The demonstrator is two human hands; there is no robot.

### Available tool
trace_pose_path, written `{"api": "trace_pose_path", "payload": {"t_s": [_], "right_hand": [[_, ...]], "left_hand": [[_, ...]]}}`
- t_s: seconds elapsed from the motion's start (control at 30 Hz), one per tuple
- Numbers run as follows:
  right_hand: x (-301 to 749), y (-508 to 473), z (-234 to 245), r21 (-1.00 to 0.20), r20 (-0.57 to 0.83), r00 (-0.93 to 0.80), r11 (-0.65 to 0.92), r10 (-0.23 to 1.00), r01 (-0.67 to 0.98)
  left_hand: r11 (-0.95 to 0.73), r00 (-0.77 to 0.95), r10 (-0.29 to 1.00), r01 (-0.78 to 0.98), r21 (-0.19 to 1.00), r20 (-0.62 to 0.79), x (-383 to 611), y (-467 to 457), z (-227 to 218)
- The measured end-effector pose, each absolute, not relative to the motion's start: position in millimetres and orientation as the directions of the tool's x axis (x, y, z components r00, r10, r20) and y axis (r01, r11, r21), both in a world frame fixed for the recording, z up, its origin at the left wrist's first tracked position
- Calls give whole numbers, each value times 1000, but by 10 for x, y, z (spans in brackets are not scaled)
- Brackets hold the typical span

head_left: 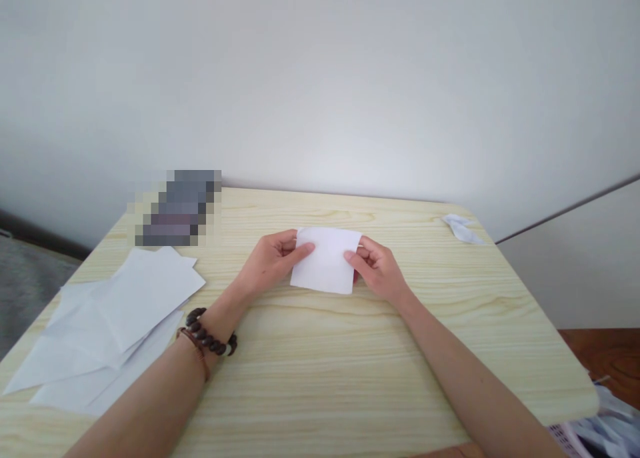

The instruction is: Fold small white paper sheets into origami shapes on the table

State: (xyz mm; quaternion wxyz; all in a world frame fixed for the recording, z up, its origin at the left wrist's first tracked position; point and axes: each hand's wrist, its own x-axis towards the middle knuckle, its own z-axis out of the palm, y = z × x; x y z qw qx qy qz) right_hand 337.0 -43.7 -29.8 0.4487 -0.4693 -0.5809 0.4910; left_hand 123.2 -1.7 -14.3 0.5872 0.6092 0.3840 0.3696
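Observation:
A small, nearly square piece of white paper (327,265) is held up over the middle of the wooden table. My left hand (270,261) pinches its left edge, thumb on the front face and fingers behind. On the opposite edge my right hand (377,268) grips it the same way, its fingers partly hidden by the sheet. Something small and red shows just under the right fingers; I cannot make out what it is. Dark beads circle the left wrist.
Several loose white sheets (145,298) overlap at the table's left side. Behind them lies a dark, pixelated flat object (180,208). A folded white paper piece (461,229) rests near the back right corner. A white wall (330,85) borders the table (320,378) at the back.

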Motion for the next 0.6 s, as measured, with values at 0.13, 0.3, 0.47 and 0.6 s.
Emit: {"api": "trace_pose_path", "payload": {"t_s": [0.13, 0.3, 0.47, 0.6], "right_hand": [[3379, -433, -278, -964, 159, -56, 167, 986, 207], [3390, -454, -290, -951, 224, -137, 247, 965, 183], [3411, -469, -294, -894, 310, -182, 352, 933, 278], [3407, -466, -272, -793, 430, -270, 503, 861, 343]], "left_hand": [[66, 541, 836, 67, 996, -91, 1200, -34, -96], [82, 548, 831, 55, 995, -99, 1182, -23, -70], [275, 643, 751, -96, 957, -152, 1173, 14, -55], [290, 656, 739, -105, 951, -153, 1162, 8, -23]]}}
